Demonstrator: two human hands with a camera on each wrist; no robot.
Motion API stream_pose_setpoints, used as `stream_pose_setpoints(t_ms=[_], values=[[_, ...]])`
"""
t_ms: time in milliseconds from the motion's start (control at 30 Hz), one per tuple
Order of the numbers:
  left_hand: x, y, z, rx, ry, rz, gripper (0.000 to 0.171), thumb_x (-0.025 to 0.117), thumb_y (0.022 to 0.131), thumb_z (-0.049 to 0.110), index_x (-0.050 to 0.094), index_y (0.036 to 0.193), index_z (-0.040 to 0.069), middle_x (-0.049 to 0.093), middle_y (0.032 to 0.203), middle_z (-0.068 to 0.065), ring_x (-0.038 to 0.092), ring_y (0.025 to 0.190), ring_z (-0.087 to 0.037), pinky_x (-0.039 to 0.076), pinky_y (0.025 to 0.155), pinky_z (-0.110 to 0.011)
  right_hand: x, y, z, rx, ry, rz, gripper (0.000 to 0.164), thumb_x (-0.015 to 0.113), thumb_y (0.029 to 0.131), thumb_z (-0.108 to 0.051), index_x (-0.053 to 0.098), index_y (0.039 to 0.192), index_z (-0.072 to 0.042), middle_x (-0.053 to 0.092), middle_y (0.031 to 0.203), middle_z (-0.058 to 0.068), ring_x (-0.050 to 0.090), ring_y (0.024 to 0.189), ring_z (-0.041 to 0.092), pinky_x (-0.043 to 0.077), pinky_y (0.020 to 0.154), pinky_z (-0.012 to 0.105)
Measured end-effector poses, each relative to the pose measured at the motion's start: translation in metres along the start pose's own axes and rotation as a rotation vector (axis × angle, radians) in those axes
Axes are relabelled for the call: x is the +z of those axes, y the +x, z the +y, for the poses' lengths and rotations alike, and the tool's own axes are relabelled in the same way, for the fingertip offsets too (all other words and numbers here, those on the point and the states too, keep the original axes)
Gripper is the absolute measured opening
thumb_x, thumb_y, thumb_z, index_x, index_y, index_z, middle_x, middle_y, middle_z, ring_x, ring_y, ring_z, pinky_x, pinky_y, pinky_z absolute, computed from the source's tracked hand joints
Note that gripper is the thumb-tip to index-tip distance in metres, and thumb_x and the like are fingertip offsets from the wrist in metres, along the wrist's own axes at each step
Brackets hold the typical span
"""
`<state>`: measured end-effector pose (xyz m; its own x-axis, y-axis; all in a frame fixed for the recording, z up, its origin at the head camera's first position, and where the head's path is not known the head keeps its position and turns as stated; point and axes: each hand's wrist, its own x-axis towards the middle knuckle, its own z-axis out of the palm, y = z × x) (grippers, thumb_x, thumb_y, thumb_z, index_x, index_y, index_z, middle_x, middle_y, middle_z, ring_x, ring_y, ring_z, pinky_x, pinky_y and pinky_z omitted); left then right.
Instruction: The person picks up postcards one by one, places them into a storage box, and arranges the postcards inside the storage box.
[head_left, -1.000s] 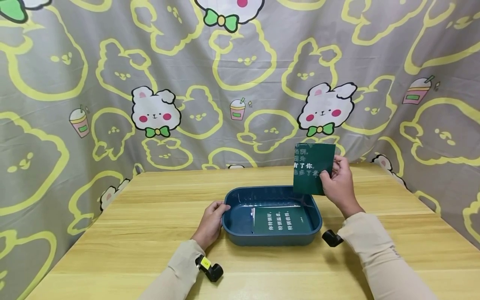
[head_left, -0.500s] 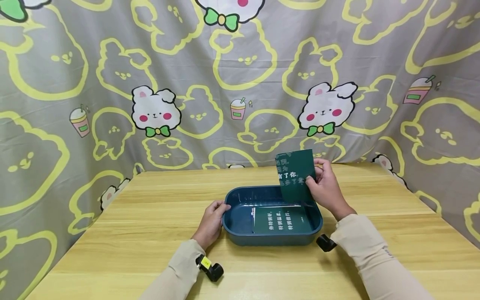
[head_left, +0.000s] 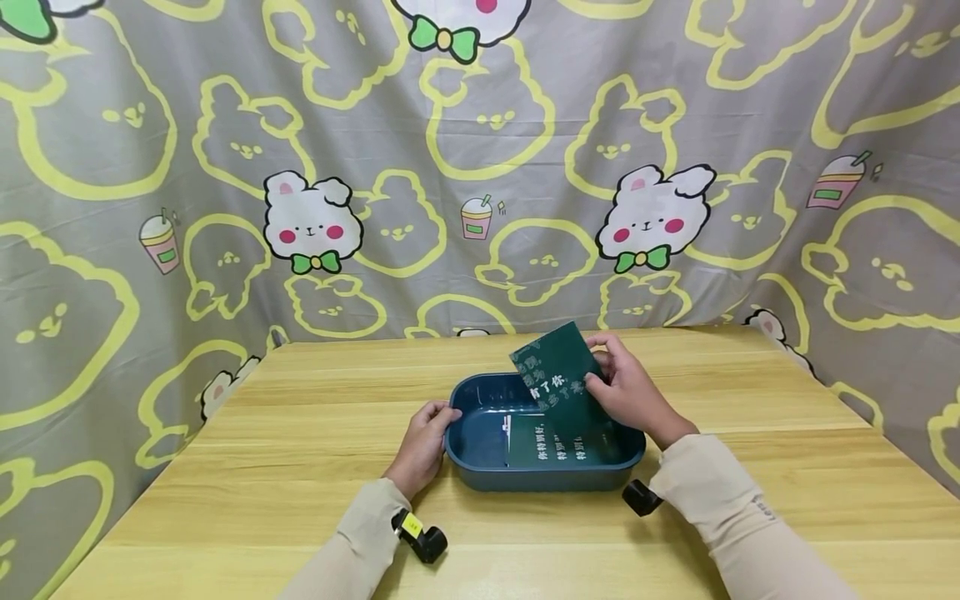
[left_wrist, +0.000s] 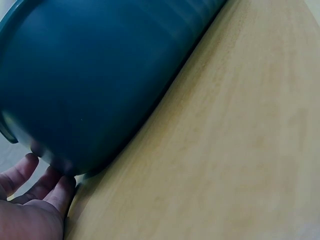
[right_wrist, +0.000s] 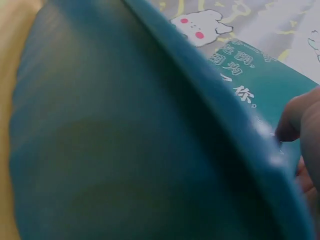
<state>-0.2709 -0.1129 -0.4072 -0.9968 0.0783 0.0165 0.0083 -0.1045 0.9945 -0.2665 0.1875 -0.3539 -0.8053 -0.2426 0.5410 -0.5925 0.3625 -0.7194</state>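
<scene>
A dark blue plastic basin (head_left: 540,480) stands on the table, with a green card (head_left: 523,452) printed with white characters lying flat inside. My left hand (head_left: 417,450) grips the basin's left end, thumb over the rim; in the left wrist view its fingers (left_wrist: 61,192) touch the outer wall. Between thumb and fingers, my right hand (head_left: 637,392) pinches a second green card (head_left: 558,360) by its right edge. That card is tilted above the basin's back right part and covers some of the lying card's print. The basin wall (right_wrist: 115,120) fills much of the right wrist view.
The wooden table (head_left: 300,467) extends around the basin on all sides. Behind it hangs a grey curtain (head_left: 397,317) with yellow outlines and rabbit faces. Black wrist cameras (head_left: 426,543) hang under both forearms.
My right hand has moved left and slightly down with the green card, from the basin's right side to over it. The card has tilted counterclockwise. My left hand and the basin stay put.
</scene>
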Motion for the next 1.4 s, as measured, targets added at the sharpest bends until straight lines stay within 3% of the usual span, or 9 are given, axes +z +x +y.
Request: stream_pose_setpoints(t_ms=[133, 333, 500, 700, 1033, 1233, 1400], values=[[0.0, 0.001, -0.001, -0.001, 0.003, 0.0, 0.023, 0.053, 0.094, 0.011, 0.053, 0.109, -0.005, 0.051, 0.104, -0.009, 0.051, 0.092, -0.018, 0.046, 0.072, -0.02, 0.005, -0.001, 0.002, -0.016, -0.04, -0.031, 0.038, 0.051, 0.088, 0.014, 0.044, 0.124, 0.003, 0.066, 0.103, 0.02, 0.066, 0.081, 0.024, 0.056, 0.07, 0.035], [-0.001, 0.003, -0.002, -0.006, 0.008, 0.0, 0.024, 0.052, 0.094, 0.011, 0.053, 0.11, -0.006, 0.051, 0.105, -0.01, 0.051, 0.094, -0.019, 0.047, 0.073, -0.021, 0.008, -0.003, 0.002, 0.008, -0.034, -0.056, 0.039, 0.051, 0.088, 0.013, 0.048, 0.126, 0.002, 0.058, 0.106, 0.02, 0.066, 0.084, 0.028, 0.056, 0.07, 0.038], [-0.001, 0.004, -0.001, -0.008, 0.016, -0.006, 0.027, 0.052, 0.094, 0.012, 0.052, 0.114, -0.007, 0.051, 0.107, -0.011, 0.05, 0.097, -0.02, 0.046, 0.076, -0.022, 0.007, -0.003, 0.002, -0.007, -0.069, -0.092, 0.042, 0.052, 0.088, 0.013, 0.054, 0.128, 0.001, 0.06, 0.108, 0.021, 0.063, 0.078, 0.021, 0.05, 0.063, 0.028], [-0.001, 0.005, -0.001, -0.009, 0.015, -0.009, 0.027, 0.052, 0.094, 0.012, 0.052, 0.113, -0.006, 0.051, 0.111, -0.013, 0.051, 0.099, -0.02, 0.047, 0.079, -0.022, 0.009, -0.001, 0.003, -0.014, -0.176, -0.183, 0.043, 0.048, 0.087, 0.015, 0.062, 0.124, -0.001, 0.064, 0.109, 0.016, 0.053, 0.073, 0.016, 0.044, 0.062, 0.028], [0.0, 0.004, -0.001, -0.009, 0.009, -0.005, 0.026, 0.053, 0.094, 0.012, 0.052, 0.113, -0.006, 0.052, 0.11, -0.013, 0.053, 0.096, -0.017, 0.048, 0.077, -0.021, 0.013, -0.001, -0.001, -0.065, -0.411, -0.353, 0.052, 0.065, 0.079, 0.012, 0.062, 0.127, -0.008, 0.062, 0.12, 0.009, 0.058, 0.106, 0.026, 0.05, 0.086, 0.044], [0.0, 0.003, 0.0, -0.006, 0.005, -0.004, 0.026, 0.054, 0.093, 0.012, 0.052, 0.111, -0.006, 0.053, 0.107, -0.012, 0.054, 0.09, -0.015, 0.048, 0.072, -0.02, 0.016, -0.002, -0.002, -0.091, -0.494, -0.451, 0.057, 0.065, 0.076, 0.014, 0.062, 0.128, -0.009, 0.059, 0.117, 0.007, 0.056, 0.105, 0.024, 0.048, 0.074, 0.033], [-0.001, 0.003, 0.0, -0.009, 0.013, -0.005, 0.025, 0.053, 0.094, 0.012, 0.052, 0.112, -0.005, 0.054, 0.109, -0.012, 0.054, 0.092, -0.015, 0.049, 0.074, -0.021, 0.021, -0.003, -0.002, -0.117, -0.609, -0.464, 0.057, 0.068, 0.075, 0.012, 0.064, 0.126, -0.012, 0.06, 0.112, 0.006, 0.056, 0.101, 0.024, 0.048, 0.078, 0.039]])
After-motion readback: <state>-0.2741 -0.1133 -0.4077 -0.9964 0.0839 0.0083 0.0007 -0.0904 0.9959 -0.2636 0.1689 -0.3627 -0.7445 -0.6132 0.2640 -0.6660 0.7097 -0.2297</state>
